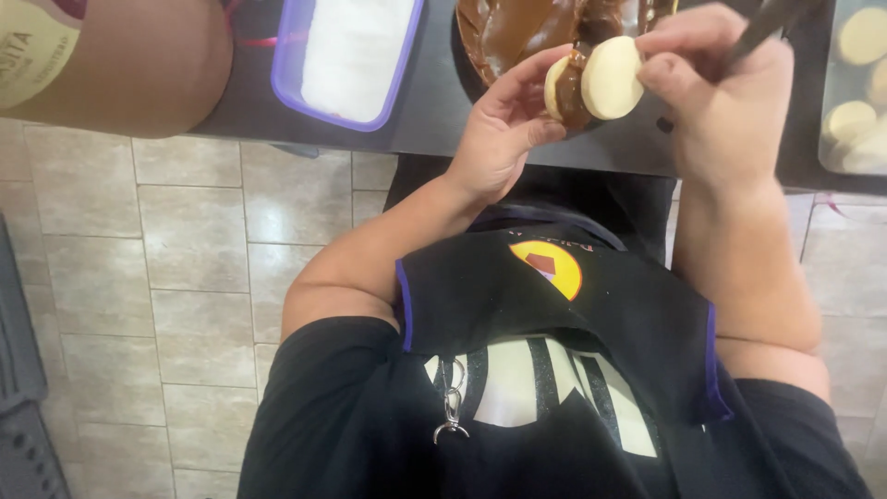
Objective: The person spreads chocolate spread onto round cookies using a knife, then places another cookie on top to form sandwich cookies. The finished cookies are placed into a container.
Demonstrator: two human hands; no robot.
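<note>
Far left: a big tan round jar (111, 55) on the dark surface (434, 111). Next along: a purple-rimmed plastic tub of white powder (351, 51). Then the left hand (504, 129), fingers curled round a small pale round cookie (557, 85) thick with brown caramel spread, held up over the near edge of the surface. Just right, touching that spread: a second pale round cookie (610, 79), pinched by the right hand (721, 102), which also grips a dark thin tool (767, 23). Behind: a bowl of brown spread (527, 28). Far right: a clear tray of more pale cookies (855, 92). Probably light, crumbly, sticky in the middle; best held softly by the rims.
</note>
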